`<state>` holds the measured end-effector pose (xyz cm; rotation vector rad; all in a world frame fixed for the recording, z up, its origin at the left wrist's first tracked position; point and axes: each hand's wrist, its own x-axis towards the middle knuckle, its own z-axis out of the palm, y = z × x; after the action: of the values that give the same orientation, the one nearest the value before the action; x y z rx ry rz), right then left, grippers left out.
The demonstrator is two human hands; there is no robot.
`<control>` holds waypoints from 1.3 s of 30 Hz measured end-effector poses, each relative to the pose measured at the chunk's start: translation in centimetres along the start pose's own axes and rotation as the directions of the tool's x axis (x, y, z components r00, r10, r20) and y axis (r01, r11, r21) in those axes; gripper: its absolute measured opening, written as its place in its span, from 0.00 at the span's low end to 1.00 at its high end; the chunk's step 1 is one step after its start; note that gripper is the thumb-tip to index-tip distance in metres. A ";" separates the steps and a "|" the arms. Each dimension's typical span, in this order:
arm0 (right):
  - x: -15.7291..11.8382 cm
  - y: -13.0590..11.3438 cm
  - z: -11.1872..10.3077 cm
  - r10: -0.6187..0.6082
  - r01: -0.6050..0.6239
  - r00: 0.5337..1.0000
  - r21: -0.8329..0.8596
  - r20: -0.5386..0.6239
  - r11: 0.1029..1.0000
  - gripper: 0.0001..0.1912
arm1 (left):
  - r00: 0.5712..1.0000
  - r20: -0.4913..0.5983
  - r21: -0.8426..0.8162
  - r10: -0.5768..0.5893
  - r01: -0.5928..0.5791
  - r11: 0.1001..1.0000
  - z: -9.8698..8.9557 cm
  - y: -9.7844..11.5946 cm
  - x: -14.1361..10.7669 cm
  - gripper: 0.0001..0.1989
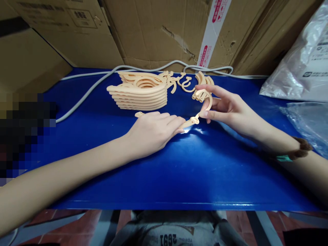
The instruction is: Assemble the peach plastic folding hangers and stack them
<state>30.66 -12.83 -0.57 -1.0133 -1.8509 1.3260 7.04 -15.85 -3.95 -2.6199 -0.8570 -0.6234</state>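
My left hand (156, 131) is closed over a beige plastic hanger body (189, 123), covering most of it. Only its two ends show, one past the fingertips and one behind the knuckles. Between thumb and fingers, my right hand (228, 106) pinches a curved beige hanger hook (209, 102). The hook's lower end meets the body's near end; whether they are joined I cannot tell. Behind my left hand stands a neat stack of beige hanger bodies (139, 94). Loose beige hooks (188, 83) lie behind my hands, along with a cluster of similar curved pieces (201, 78).
A blue tabletop (164, 177) carries everything. Along its back runs a white cable (89, 92) before cardboard boxes (159, 34). Plastic bags (299, 61) rest at the right. A dark, pixelated area covers the left edge.
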 end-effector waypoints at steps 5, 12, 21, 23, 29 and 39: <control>-0.2 -0.3 -0.2 -0.037 0.036 0.999 -0.080 -0.004 0.996 0.31 | 0.999 0.046 0.016 0.021 -0.022 1.000 0.1 0.0 0.0 0.20; -0.4 -0.4 -0.3 -0.063 0.063 0.998 -0.173 0.006 0.983 0.30 | 0.996 0.078 0.038 0.039 -0.042 0.998 0.2 0.0 0.0 0.20; -0.6 -0.1 0.1 -0.075 0.069 0.997 -0.262 -0.011 0.963 0.28 | 0.990 0.141 -0.016 0.004 -0.001 1.000 0.2 -0.1 -0.1 0.19; -0.6 0.0 0.2 -0.074 0.067 0.997 -0.247 -0.020 0.967 0.29 | 0.990 0.143 -0.017 -0.002 0.005 1.000 0.2 -0.1 -0.1 0.19; -0.5 0.5 0.5 -0.066 0.061 0.998 -0.231 -0.015 0.971 0.29 | 0.995 0.101 -0.016 -0.003 0.005 1.000 0.2 0.0 0.0 0.22; -0.7 0.3 0.6 -0.090 0.098 0.995 -0.212 0.049 0.972 0.27 | 0.981 0.173 -0.144 -0.087 0.113 0.983 -0.7 0.4 -0.1 0.15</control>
<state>30.55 -13.70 -1.05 -0.9995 -2.0796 1.1150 7.00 -16.54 -3.47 -2.8129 -1.0344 -0.5200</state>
